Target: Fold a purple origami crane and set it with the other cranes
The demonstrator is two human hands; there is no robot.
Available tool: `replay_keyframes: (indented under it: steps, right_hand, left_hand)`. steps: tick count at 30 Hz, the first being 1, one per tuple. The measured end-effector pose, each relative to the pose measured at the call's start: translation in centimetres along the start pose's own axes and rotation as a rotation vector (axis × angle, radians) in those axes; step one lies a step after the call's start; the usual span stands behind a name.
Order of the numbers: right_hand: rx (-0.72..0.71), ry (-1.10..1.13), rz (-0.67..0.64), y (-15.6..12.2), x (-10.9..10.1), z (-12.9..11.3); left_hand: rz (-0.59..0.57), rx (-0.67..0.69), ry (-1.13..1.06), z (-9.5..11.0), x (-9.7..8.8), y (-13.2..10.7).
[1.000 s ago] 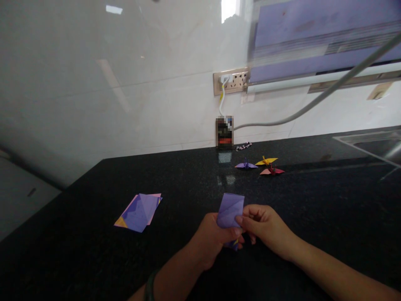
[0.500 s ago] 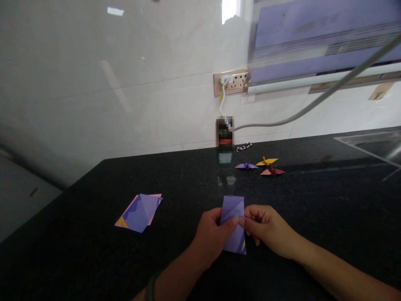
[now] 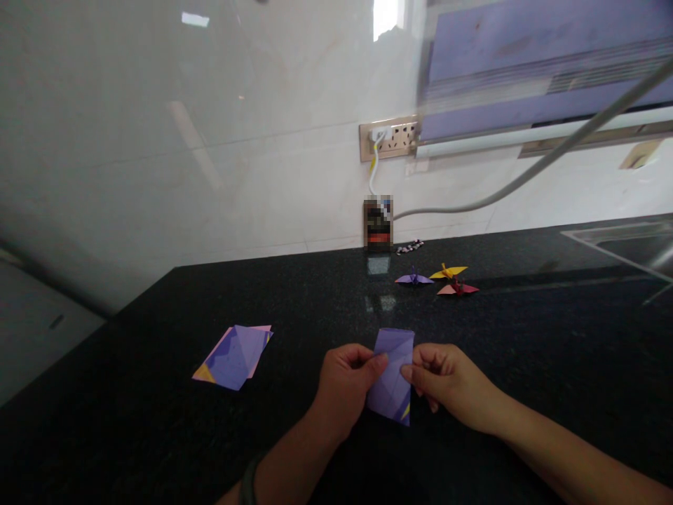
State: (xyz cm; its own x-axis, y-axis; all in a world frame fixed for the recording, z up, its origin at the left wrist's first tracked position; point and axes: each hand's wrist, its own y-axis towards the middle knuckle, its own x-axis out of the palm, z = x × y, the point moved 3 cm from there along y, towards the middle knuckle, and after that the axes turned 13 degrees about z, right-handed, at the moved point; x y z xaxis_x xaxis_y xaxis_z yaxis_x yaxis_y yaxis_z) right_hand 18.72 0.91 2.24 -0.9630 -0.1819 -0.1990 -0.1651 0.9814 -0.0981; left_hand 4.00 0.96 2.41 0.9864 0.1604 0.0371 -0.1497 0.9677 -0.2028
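A folded purple sheet of origami paper (image 3: 392, 386), with a yellow patch near its lower right corner, is held up between both hands just above the dark counter (image 3: 315, 301). My left hand (image 3: 344, 386) pinches its left edge, thumb lying on the face of the paper. At the right edge, my right hand (image 3: 446, 382) grips it between thumb and curled fingers. The fingertips behind the paper are hidden. To the left lies a small stack of purple and pink paper sheets (image 3: 236, 358).
Behind the hands sit a purple paper crane (image 3: 414, 279), a yellow one (image 3: 448, 271) and a red-pink one (image 3: 458, 288). A braided strand (image 3: 410, 247) lies by a blurred-out box (image 3: 378, 228) against the wall. A grey hose (image 3: 526, 182) crosses on the right.
My left thumb has slid left and slightly up, away from the right thumb. The paper has tilted a little, its top shifting right. My right hand has barely moved.
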Motion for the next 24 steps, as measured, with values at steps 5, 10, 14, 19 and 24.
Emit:
replay_keyframes:
  steps: [5, 10, 14, 19, 24]
  right_hand:
    - [0.002, 0.016, -0.013, -0.03, 0.00, 0.05]
    - [0.014, 0.019, -0.028, -0.12, 0.03, 0.09]
    - [0.021, 0.000, -0.080, -0.37, 0.30, 0.05]
    - [0.023, -0.001, -0.103, -0.53, 0.41, -0.13]
    - [0.028, -0.002, -0.098, -0.64, 0.40, -0.30]
  left_hand:
    - [0.009, -0.003, -0.035, -0.06, -0.05, -0.20]
    - [-0.066, 0.004, -0.016, -0.02, 0.08, -0.17]
    - [-0.137, -0.036, -0.031, -0.15, 0.19, -0.06]
    - [-0.058, 0.012, 0.020, -0.60, -0.04, 0.16]
    - [0.032, 0.072, 0.064, -0.48, -0.32, 0.10]
